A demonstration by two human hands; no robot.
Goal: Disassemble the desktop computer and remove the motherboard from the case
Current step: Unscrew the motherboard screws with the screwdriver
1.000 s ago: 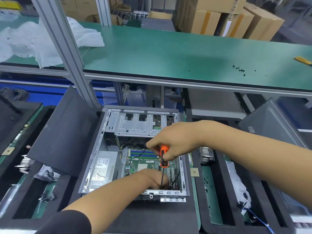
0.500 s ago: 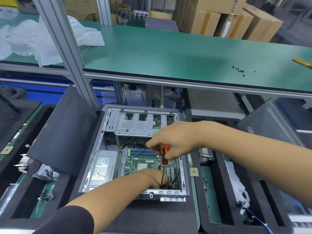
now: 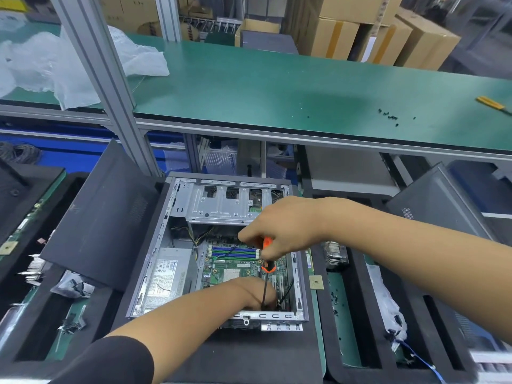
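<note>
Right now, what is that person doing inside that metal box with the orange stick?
A person is taking apart a desktop computer case that lies open on its side. The right hand grips an orange-handled screwdriver, its shaft pointing down near the case's front edge. The left hand rests inside by the tip; what its fingers do is hidden. The green motherboard is still in the case, beside the silver power supply.

Single head-worn wide-angle view, looks forward and steeply down. Close over the open computer case (image 3: 221,245), which sits low centre of frame; both forearms enter from the bottom edge. The green worktop (image 3: 277,87) crosses the upper half, farther off, cardboard boxes (image 3: 360,31) behind it at the top. Edges bend from lens distortion. No second view to share anything.
</note>
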